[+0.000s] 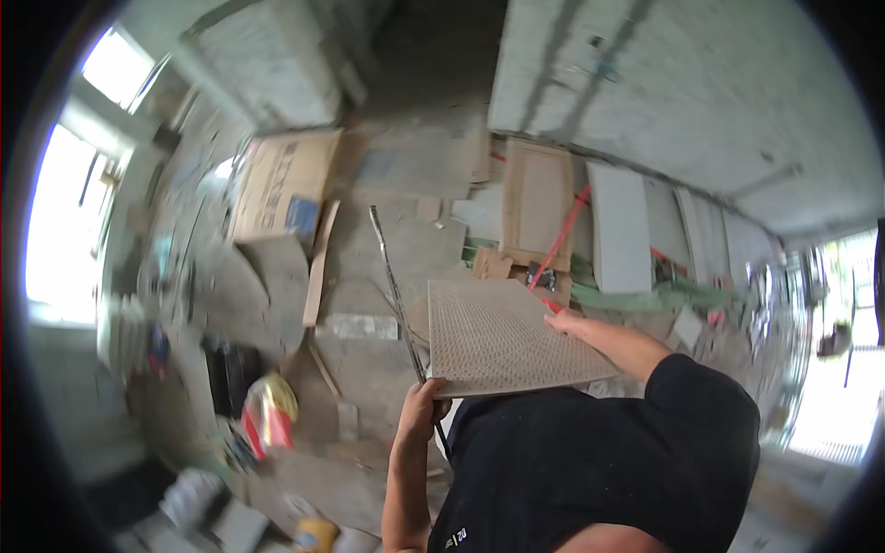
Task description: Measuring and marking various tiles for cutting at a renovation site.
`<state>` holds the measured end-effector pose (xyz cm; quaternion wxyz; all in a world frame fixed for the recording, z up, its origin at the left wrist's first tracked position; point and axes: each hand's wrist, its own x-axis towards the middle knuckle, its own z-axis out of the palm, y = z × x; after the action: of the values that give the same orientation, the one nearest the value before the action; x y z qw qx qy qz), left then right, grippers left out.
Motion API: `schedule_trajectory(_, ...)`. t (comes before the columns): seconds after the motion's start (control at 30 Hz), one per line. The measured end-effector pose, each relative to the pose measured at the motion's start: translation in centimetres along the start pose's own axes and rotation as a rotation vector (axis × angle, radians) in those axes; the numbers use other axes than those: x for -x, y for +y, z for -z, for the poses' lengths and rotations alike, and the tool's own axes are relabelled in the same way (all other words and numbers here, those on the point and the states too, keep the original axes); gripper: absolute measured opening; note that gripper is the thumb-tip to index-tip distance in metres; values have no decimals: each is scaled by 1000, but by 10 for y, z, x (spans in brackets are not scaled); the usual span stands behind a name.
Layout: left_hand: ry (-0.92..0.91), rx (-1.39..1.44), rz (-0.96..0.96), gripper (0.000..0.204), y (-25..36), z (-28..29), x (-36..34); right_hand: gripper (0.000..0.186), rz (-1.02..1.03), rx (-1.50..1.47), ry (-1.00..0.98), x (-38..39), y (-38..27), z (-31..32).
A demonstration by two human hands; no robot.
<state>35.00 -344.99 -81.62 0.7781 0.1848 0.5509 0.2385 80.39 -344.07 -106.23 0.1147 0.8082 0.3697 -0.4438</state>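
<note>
A flat rectangular tile (507, 336) with a dotted, ridged grey-beige face is held up in front of my body. My left hand (426, 405) is closed on its near left corner. On its right edge rests my right hand (570, 323), with the fingers closed round the rim and partly hidden. A long thin dark strip (392, 281) runs past the tile's left side and behind my left hand; whether that hand also grips it, I cannot tell. Something small and red (551, 306) shows beside my right fingertips.
Against the right wall lean a brown panel (536, 198) and a white board (619, 229), with a red bar (562, 235) nearby. An opened cardboard box (284, 184) lies at the far left. Bags, a dark case (230, 376) and scraps litter the dusty floor.
</note>
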Motion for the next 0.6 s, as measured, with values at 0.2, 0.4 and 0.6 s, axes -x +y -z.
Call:
schedule_trajectory(0.2,-170,-269,166,22,132,29,-70,72,-234,-280,43,30,-43,-19)
schedule_trajectory(0.4,-236,-669,225,21,235,-16,-153,83,-279,-572,75,10,-63,-87)
schedule_trajectory(0.6,-208,-823,286,14,291,-80,-240,86,-427,-861,1,-29,-121,-108)
